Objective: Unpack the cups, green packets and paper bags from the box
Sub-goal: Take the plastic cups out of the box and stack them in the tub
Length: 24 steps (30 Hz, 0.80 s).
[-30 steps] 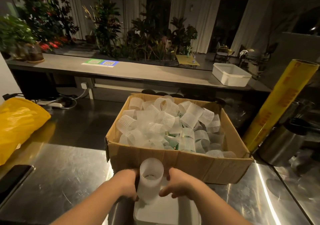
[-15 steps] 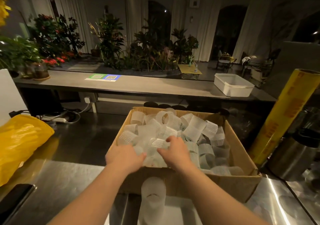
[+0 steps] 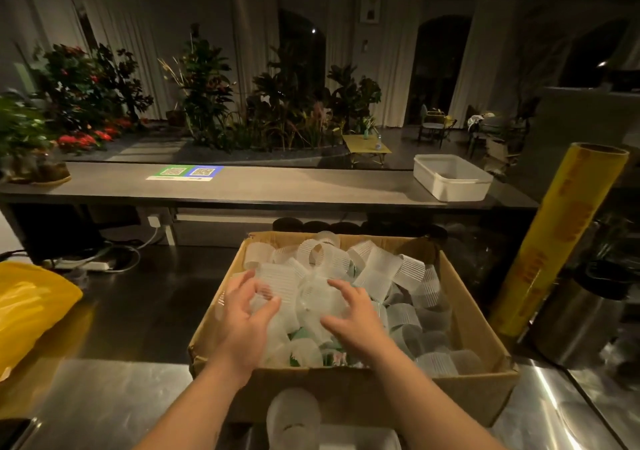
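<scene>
**Head view: both hands down in the box of cups**

Head cam looks down on an open brown cardboard box (image 3: 478, 314) at lower ctr of frame, sitting on a shiny steel counter (image 3: 104, 397). Box is heaped w/ ribbed, frosted translucent plastic cups (image 3: 381, 269) lying every which way. Bits of green packets (image 3: 300, 334) show btwn them near the front wall.

L hand (image 3: 247, 314) is over the left part of the pile, thumb and fingers curled round one frosted cup (image 3: 268, 292); edges blurred. R hand (image 3: 351, 316) is just beside it at ctr of box, fingers apart and arched over a rounded clear cup (image 3: 317, 299), touching it; can't tell if it grips. Hands are near each other, not touching.

At btm ctr, outside the box's near wall, an upright stack of frosted cups (image 3: 292, 415) stands at a white tray (image 3: 363, 441), mostly cut off.

Right of frame: tall yellow roll of film (image 3: 561, 235) standing tilted, w/ a steel canister (image 3: 571, 325) beside it. Left edge: crumpled yellow plastic bag (image 3: 31, 307). Upper right: white rectangular plastic tub (image 3: 450, 179) on a long grey bar top (image 3: 277, 190), w/ potted plants (image 3: 207, 86) behind.
</scene>
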### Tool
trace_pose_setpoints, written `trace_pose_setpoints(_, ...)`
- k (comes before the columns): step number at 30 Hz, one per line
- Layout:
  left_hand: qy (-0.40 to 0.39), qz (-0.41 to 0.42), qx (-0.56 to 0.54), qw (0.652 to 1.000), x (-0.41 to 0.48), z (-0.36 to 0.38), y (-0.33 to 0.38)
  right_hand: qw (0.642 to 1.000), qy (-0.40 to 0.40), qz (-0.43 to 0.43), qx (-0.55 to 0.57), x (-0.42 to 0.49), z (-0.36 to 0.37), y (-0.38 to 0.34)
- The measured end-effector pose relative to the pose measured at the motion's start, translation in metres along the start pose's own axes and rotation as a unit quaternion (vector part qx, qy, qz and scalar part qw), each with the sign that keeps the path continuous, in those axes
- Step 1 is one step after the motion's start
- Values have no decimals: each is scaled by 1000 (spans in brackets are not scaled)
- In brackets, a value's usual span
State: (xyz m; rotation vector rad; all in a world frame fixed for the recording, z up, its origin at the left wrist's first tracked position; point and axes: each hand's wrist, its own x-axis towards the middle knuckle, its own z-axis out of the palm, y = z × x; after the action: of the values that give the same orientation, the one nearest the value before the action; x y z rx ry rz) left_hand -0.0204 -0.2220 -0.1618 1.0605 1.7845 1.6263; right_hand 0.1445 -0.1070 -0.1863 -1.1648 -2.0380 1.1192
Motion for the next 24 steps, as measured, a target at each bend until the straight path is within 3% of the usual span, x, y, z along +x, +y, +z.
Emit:
trace_pose_setpoints(2, -65, -34, -130, 989, 6, 9, 2, 981, 71, 38, 178, -3, -19, 8)
trace_pose_setpoints(5, -133, -120, -271, 946, 10, 25, 2, 900, 115, 91, 410, -7, -38, 15)
trace_pose_setpoints(8, -129, -161, -302, 931, 10, 43, -2, 877, 127, 106, 451, -14, -46, 27)
trace_pose_setpoints(12, -149, -204, -363, 897, 13, 48, -12, 819, 147, 167, 529, -13, -48, 43)
trace_pose_setpoints(15, -181, -215, -392, 876, 13, 45, -12, 834, 137, 158, 511, -10, -46, 45)
trace_pose_setpoints(20, -146, -218, -361, 895, 15, 50, -13, 838, 107, 98, 526, -14, -34, 29)
trace_pose_setpoints(24, -134, -221, -342, 903, 13, 53, -14, 903, 68, 33, 423, -18, -9, 5)
